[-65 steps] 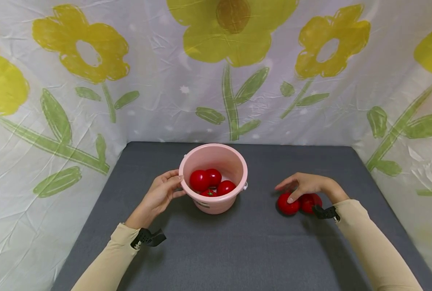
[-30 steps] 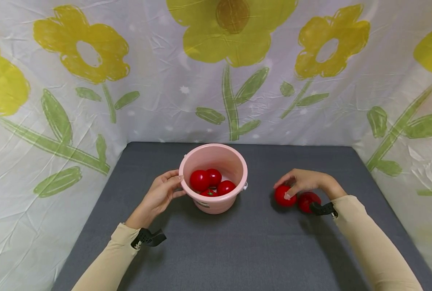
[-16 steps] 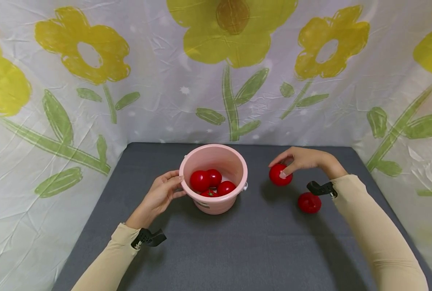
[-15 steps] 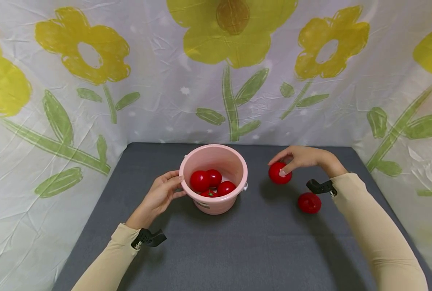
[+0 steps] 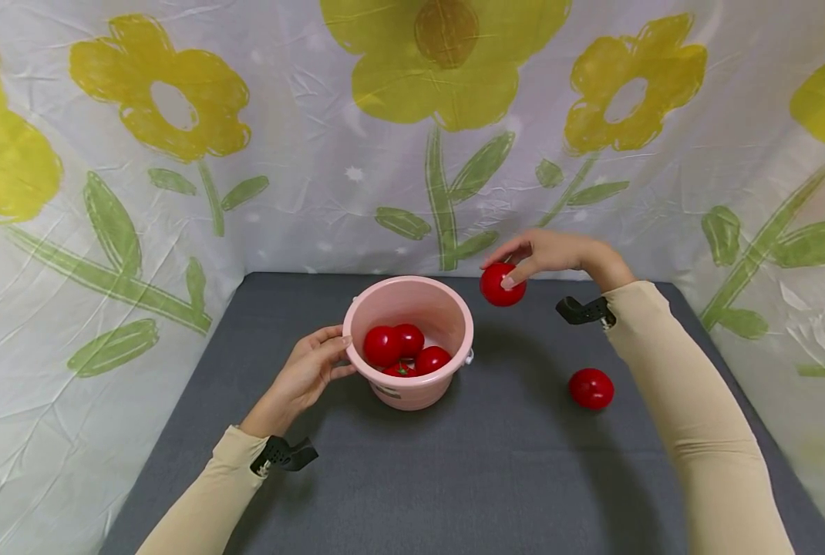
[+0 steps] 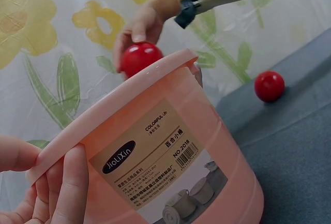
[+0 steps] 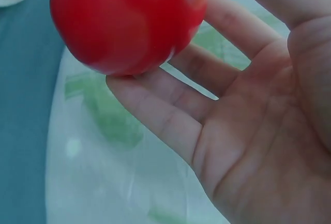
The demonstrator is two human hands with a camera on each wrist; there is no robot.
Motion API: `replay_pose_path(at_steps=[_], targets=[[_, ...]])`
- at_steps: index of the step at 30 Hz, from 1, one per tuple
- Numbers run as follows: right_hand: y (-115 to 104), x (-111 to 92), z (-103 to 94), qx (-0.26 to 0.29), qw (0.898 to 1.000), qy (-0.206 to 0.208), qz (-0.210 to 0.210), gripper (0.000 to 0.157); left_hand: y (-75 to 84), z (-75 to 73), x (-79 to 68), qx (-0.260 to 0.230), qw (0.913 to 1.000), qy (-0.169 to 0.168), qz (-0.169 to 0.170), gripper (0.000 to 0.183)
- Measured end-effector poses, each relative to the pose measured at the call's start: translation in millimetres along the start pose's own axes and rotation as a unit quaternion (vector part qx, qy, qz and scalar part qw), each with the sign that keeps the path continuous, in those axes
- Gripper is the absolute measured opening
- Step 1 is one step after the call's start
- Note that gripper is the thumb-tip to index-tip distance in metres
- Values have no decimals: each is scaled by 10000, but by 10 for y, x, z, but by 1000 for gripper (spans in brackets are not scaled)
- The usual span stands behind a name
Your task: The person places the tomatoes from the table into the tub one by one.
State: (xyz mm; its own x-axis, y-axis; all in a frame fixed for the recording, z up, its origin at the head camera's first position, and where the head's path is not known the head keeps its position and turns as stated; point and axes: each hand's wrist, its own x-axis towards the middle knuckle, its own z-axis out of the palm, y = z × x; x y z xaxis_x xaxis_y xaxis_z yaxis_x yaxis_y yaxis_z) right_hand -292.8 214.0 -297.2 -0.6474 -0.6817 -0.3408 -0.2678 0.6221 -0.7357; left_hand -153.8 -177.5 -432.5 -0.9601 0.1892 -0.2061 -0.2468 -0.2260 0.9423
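A pink bucket (image 5: pixel 412 393) stands left of centre on the dark table, with several red tomatoes (image 5: pixel 382 346) inside, one showing a green stem. My left hand (image 5: pixel 308 372) pinches its rim between thumb and fingers; the left wrist view shows the thumb over the rim (image 6: pixel 111 97) and a printed label (image 6: pixel 160 167) on the wall. Up in the air, to the right of the bucket and a little above its rim, my right hand (image 5: pixel 551 256) holds another tomato (image 5: pixel 503 284) by thumb and fingertips. In the right wrist view the held tomato (image 7: pixel 129 22) is clear of the palm.
One more tomato (image 5: pixel 590 388) lies on the grey table cloth (image 5: pixel 412 493) at the right, below the right forearm. A white curtain (image 5: pixel 301 154) with painted yellow flowers encloses the back and sides. A white handle joint (image 5: pixel 469 356) sticks out at the bucket's right.
My right hand has taken hold of one of the two tomatoes on the table, lifted it and carried it leftward toward the bucket. The left hand and bucket have stayed put.
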Motion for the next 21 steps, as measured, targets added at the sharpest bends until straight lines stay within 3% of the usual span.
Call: replay_pose_path(at_steps=[10,21], targets=[[-310,378,53,-160,9993,-183,-284,49,-4,-2,-5,52,10000,-1,11,41],[-562,718,352,-39,9934,-768,-846,45,0,2,-8,43,10000,-39,49,40]])
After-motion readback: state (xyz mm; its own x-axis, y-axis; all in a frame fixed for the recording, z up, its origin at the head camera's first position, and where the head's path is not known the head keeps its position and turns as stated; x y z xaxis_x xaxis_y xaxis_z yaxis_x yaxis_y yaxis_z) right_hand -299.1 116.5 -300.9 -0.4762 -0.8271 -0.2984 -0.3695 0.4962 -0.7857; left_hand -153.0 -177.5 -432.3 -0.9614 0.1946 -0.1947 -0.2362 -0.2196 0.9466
